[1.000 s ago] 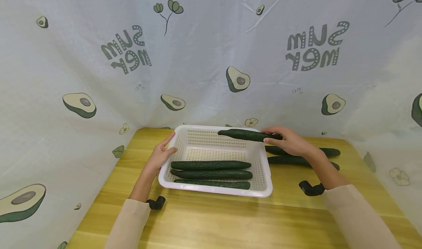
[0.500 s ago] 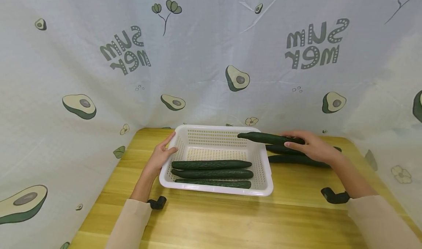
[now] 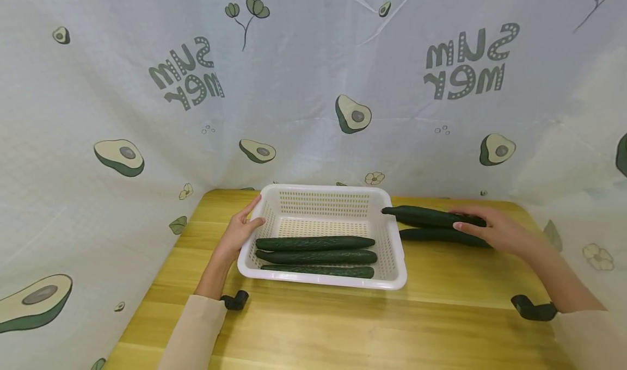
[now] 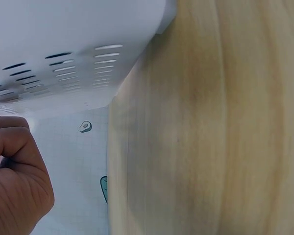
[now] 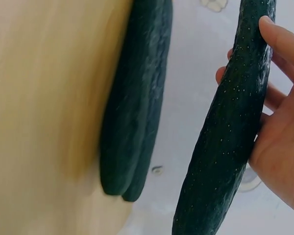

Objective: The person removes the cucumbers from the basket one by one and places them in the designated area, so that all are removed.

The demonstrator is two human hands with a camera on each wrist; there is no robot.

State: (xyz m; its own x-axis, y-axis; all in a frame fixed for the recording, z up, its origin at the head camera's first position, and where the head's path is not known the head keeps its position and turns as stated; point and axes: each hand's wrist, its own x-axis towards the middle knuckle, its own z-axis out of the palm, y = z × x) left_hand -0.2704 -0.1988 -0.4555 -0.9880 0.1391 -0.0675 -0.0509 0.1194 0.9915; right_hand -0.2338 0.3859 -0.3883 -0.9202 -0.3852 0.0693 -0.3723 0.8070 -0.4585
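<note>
My left hand [image 3: 237, 232] grips the left rim of a white plastic basket [image 3: 318, 279], thumb over the inner side. In the left wrist view its curled fingers show beside the slotted basket wall [image 4: 63, 73]. Three dark green cucumbers lie side by side in the front half of the basket, the middle one [image 3: 318, 258] among them. On the right, my right hand [image 3: 495, 228] holds another cucumber [image 3: 421, 215] by its right end. The right wrist view shows that cucumber [image 5: 228, 122] raised, apart from two cucumbers [image 5: 125, 112] lying together on the table.
The wooden table [image 3: 313, 326] bears the basket. A pale curtain [image 3: 303, 87] printed with avocados hangs close behind the table's back edge and along both sides. Black wrist mounts [image 3: 534, 308] sit below each forearm.
My right hand has carried its cucumber rightward from above the basket's back edge to over the cucumbers on the table. The left hand and basket have stayed in place.
</note>
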